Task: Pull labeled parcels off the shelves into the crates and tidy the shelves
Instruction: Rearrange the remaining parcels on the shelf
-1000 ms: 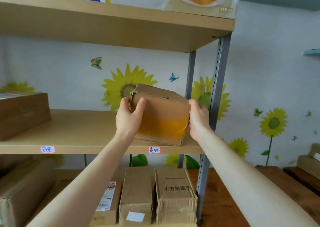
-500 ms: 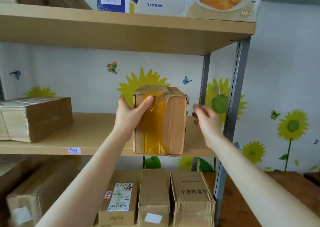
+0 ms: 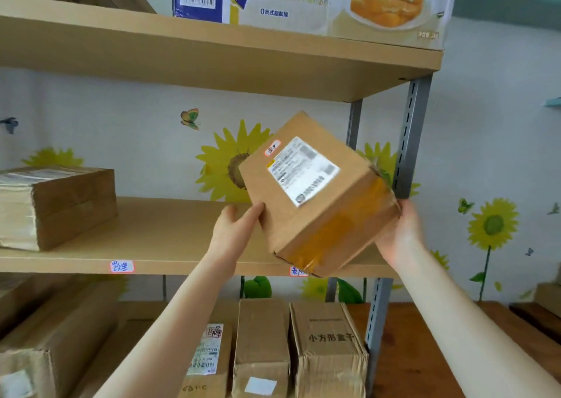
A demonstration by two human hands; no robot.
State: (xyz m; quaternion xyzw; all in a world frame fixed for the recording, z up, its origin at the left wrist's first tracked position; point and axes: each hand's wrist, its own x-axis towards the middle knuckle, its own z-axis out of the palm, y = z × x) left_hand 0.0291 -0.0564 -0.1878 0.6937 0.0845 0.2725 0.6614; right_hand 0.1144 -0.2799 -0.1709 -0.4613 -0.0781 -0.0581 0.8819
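1. Nearest and lowest, three narrow brown cardboard boxes stand side by side on the bottom level: the left one (image 3: 209,352) has a printed label, the middle one (image 3: 262,337) a blank white sticker, and the right one (image 3: 329,364) black characters. A bigger, blurred brown carton (image 3: 45,346) lies to their left.
2. The left hand (image 3: 233,230) grasps the brown cardboard parcel (image 3: 306,224) at its lower left edge. The thumb lies up the near face and the other fingers are mostly hidden.
3. The right hand (image 3: 400,237) cups the parcel's amber-taped right end, with the palm against it and the fingers curled behind.
4. The parcel hangs tilted between the two hands, in front of the right end of the pale wooden middle shelf (image 3: 151,230). One white shipping label (image 3: 303,170) and one small pink-edged sticker (image 3: 272,148) face upward.
5. Two handwritten shelf tags sit on that shelf's front edge — one further left (image 3: 122,266), and one (image 3: 297,271) partly covered by the parcel's lowest corner.
6. One flat brown carton (image 3: 69,206) lies at the shelf's left end, well apart from the parcel.
7. Farthest up, one blue-and-white printed bread carton (image 3: 303,3) sits on the top shelf (image 3: 212,54).
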